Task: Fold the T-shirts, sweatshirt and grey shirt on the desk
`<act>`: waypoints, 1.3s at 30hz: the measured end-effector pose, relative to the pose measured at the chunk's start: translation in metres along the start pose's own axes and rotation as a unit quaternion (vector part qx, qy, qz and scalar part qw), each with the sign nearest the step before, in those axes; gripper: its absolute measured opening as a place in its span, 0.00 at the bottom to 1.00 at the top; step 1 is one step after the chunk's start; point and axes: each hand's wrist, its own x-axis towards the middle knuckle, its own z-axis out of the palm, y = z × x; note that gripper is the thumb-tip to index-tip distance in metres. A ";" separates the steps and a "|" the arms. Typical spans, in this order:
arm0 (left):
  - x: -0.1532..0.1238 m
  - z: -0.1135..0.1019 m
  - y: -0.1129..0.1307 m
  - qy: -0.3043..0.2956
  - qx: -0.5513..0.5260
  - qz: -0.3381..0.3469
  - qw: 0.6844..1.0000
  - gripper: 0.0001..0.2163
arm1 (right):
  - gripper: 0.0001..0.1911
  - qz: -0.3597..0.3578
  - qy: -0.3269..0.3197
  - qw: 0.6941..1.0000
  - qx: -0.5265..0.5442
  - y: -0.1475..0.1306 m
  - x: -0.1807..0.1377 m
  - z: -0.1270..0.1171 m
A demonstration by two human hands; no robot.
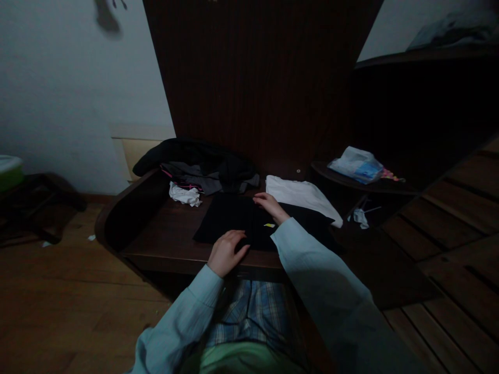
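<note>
A black garment [234, 221] lies flat on the dark wooden table [163, 241] in front of me, with a small yellow tag [269, 225] showing on it. My left hand [226, 252] rests palm down on its near edge, fingers slightly spread. Farther back, my right hand [268, 203] presses on the far part of the same garment, next to a folded white cloth [302, 196]. Both sleeves are pale blue.
A heap of dark and grey clothes [202, 166] and a crumpled white piece [185, 196] sit at the table's back left. A plastic packet [356, 165] lies on a small round shelf at right. Tall dark headboard behind; wooden floor left, wooden slats right.
</note>
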 end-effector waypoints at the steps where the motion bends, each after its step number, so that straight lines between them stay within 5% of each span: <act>1: 0.000 -0.001 0.001 0.001 0.005 0.005 1.000 0.10 | 0.11 -0.030 0.012 0.999 -0.024 -0.001 0.001 -0.010; 5: -0.001 0.004 0.016 0.000 -0.001 0.044 0.999 0.12 | 0.12 -0.107 0.057 0.985 -0.125 0.001 0.006 -0.071; 9: 0.003 0.033 0.052 -0.043 -0.032 0.104 0.993 0.11 | 0.14 -0.099 0.067 0.958 -0.262 0.010 0.007 -0.141; 15: 0.027 0.088 0.104 -0.112 -0.013 0.206 0.972 0.09 | 0.11 -0.018 -0.040 0.917 -0.397 0.024 -0.005 -0.200; 22: 0.057 0.116 0.129 -0.157 0.037 0.213 0.964 0.15 | 0.13 0.011 -0.102 0.916 -0.388 0.039 -0.015 -0.206; 28: 0.064 0.124 0.136 -0.148 0.019 0.180 0.972 0.15 | 0.09 -0.002 -0.092 0.929 -0.359 0.035 -0.011 -0.210; 34: 0.070 0.079 0.119 -0.061 -0.048 0.169 0.982 0.17 | 0.06 -0.014 -0.038 0.962 -0.270 0.006 0.002 -0.200; 39: 0.064 0.033 0.089 0.043 -0.061 0.091 0.993 0.19 | 0.07 -0.058 -0.057 0.992 -0.093 -0.038 0.006 -0.158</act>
